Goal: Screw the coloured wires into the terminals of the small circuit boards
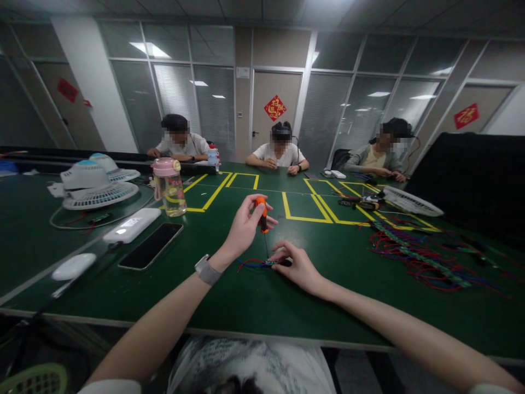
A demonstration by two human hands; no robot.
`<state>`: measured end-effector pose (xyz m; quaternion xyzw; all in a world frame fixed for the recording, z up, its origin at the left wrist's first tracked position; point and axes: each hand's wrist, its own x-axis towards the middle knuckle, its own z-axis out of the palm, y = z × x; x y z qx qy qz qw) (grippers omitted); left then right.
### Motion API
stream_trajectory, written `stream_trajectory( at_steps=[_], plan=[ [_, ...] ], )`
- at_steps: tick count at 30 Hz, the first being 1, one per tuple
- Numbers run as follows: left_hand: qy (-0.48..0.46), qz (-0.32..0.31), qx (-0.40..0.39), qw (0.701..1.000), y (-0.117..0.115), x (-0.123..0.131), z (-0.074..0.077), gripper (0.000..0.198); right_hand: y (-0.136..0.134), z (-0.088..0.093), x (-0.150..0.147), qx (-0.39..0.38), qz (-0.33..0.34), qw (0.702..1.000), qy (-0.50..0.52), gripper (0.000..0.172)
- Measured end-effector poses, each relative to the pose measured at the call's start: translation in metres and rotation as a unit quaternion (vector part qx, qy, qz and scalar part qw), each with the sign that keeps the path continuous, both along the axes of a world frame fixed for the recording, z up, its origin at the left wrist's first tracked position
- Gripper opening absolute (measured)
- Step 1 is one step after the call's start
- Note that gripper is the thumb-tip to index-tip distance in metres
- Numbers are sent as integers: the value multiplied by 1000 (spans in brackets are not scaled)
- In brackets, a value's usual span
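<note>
My left hand (245, 229) is closed around the orange handle of a small screwdriver (261, 212), held upright with its thin shaft pointing down. The tip meets a small dark part with red and blue wires (255, 264) lying on the green table (254, 301). My right hand (296, 265) rests on the table and pinches that part in place with its fingertips. A watch sits on my left wrist.
A phone (151, 245), white power bank (132, 225), white mouse-like device (74, 266), pink-lidded bottle (169, 186) and white fan parts (98, 186) lie to the left. Bundles of coloured wires (414, 251) spread on the right. Three people sit across the table.
</note>
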<state>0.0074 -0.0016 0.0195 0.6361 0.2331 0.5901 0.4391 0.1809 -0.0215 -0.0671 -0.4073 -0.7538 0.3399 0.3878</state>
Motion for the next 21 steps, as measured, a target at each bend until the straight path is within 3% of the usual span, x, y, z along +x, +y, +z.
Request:
stream_trajectory(
  at_steps=[8, 21],
  plan=[
    [32, 39, 29, 998, -12, 11, -7, 26, -4, 0, -3, -37, -14, 999, 32, 32],
    [55, 76, 46, 995, -7, 11, -13, 25, -8, 5, -2, -21, -22, 1000, 2, 23]
  ],
)
